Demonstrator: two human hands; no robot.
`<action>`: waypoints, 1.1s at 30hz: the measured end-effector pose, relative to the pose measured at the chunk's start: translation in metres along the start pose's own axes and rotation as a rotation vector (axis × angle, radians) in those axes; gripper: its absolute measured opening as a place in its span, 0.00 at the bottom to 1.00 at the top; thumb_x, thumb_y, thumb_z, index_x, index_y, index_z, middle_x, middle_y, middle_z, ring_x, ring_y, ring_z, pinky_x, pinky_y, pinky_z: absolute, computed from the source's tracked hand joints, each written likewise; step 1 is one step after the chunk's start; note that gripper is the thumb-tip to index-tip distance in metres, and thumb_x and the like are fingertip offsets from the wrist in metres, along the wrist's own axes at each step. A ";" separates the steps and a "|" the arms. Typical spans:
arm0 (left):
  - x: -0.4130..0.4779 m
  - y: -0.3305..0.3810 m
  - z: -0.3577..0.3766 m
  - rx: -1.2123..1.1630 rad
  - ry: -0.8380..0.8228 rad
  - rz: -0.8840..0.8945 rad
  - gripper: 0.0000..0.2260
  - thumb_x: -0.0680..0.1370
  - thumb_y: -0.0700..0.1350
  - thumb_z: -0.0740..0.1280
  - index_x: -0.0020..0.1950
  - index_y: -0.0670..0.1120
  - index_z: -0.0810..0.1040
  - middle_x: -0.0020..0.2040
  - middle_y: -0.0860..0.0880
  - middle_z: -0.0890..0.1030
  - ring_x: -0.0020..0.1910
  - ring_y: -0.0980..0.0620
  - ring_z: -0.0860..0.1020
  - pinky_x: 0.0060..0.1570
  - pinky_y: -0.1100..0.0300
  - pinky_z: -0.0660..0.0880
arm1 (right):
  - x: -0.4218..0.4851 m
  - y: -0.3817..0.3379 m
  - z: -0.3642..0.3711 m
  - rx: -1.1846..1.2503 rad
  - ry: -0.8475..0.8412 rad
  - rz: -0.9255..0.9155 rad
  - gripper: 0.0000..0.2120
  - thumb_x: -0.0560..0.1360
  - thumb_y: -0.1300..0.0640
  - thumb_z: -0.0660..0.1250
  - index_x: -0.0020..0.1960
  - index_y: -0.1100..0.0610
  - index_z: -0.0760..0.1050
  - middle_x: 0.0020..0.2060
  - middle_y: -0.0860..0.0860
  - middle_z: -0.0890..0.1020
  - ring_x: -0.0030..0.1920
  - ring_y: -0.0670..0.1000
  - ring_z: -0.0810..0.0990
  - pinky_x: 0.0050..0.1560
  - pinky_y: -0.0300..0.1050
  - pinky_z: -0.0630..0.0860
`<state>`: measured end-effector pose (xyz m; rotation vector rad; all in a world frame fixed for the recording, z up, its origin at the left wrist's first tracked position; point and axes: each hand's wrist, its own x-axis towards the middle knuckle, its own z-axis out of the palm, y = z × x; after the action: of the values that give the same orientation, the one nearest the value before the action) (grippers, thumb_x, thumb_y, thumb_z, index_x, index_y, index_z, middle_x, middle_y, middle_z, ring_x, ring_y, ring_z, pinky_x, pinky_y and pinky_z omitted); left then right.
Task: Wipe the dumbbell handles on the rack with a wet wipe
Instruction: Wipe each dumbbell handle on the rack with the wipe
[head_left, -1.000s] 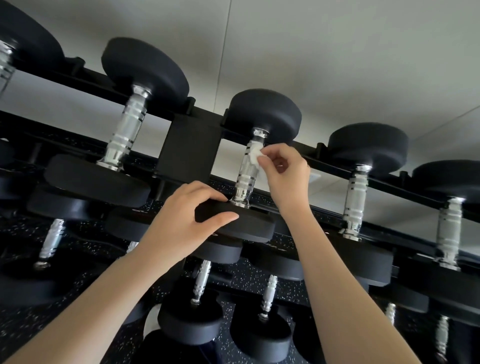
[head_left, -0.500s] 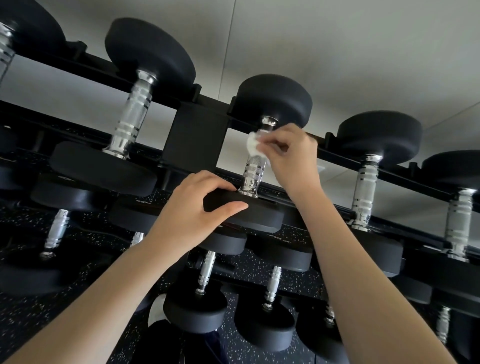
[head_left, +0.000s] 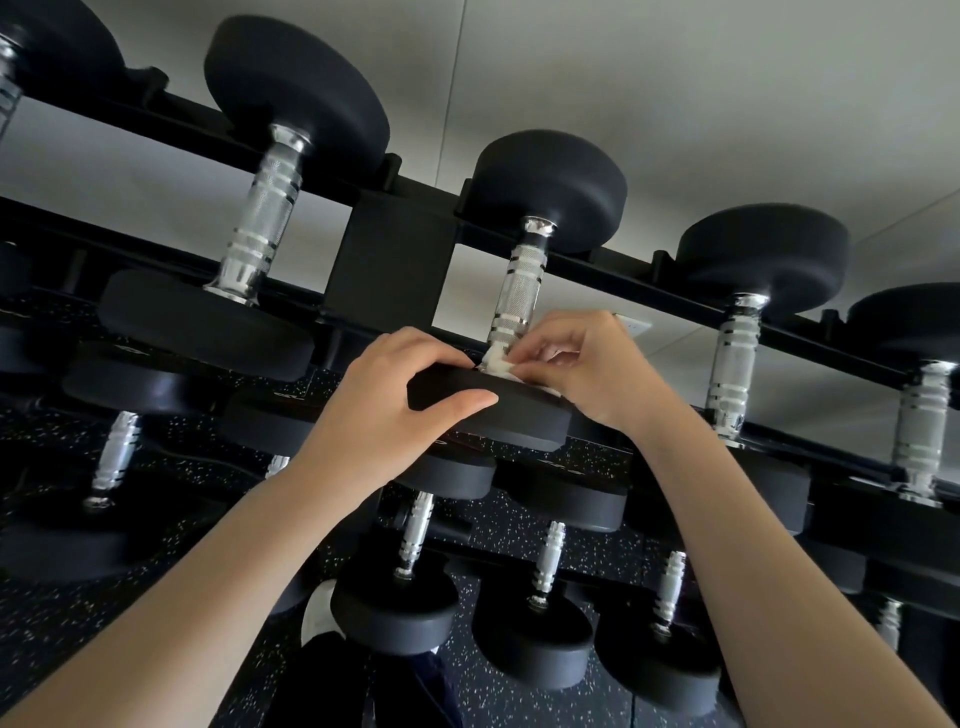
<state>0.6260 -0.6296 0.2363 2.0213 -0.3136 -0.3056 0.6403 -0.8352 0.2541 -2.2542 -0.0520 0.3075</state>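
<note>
Head view: at centre frame, the left hand (head_left: 395, 405) gripped the near black head (head_left: 519, 415) of a dumbbell (head_left: 550, 192), thumb on its rim, fingers curled over the top. The right hand (head_left: 587, 364) pinched the white wet wipe (head_left: 496, 364) against the lower end of the chrome handle (head_left: 519, 283). The dumbbell sat on the black rack (head_left: 389, 260), top row
</note>
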 end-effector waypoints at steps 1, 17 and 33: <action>0.000 0.000 0.000 -0.001 0.000 -0.002 0.21 0.67 0.65 0.65 0.51 0.53 0.80 0.49 0.60 0.77 0.54 0.61 0.74 0.56 0.60 0.72 | -0.002 0.001 -0.001 0.014 0.005 0.008 0.13 0.68 0.64 0.74 0.37 0.46 0.80 0.38 0.46 0.81 0.41 0.50 0.80 0.48 0.48 0.79; 0.000 0.001 0.000 0.011 -0.002 -0.014 0.20 0.66 0.66 0.64 0.50 0.56 0.80 0.50 0.62 0.77 0.54 0.62 0.74 0.53 0.70 0.69 | -0.007 0.023 0.017 0.364 0.245 0.150 0.08 0.69 0.69 0.71 0.39 0.57 0.77 0.37 0.52 0.82 0.40 0.46 0.80 0.44 0.36 0.76; -0.001 0.002 0.002 -0.008 0.002 -0.016 0.18 0.66 0.65 0.65 0.50 0.58 0.79 0.51 0.62 0.77 0.55 0.64 0.74 0.52 0.76 0.65 | 0.061 0.023 0.010 0.694 0.676 0.218 0.10 0.72 0.68 0.68 0.40 0.54 0.77 0.39 0.52 0.81 0.42 0.50 0.78 0.49 0.55 0.79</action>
<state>0.6239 -0.6315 0.2378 2.0167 -0.2944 -0.3141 0.6958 -0.8340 0.2177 -1.5661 0.5710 -0.3003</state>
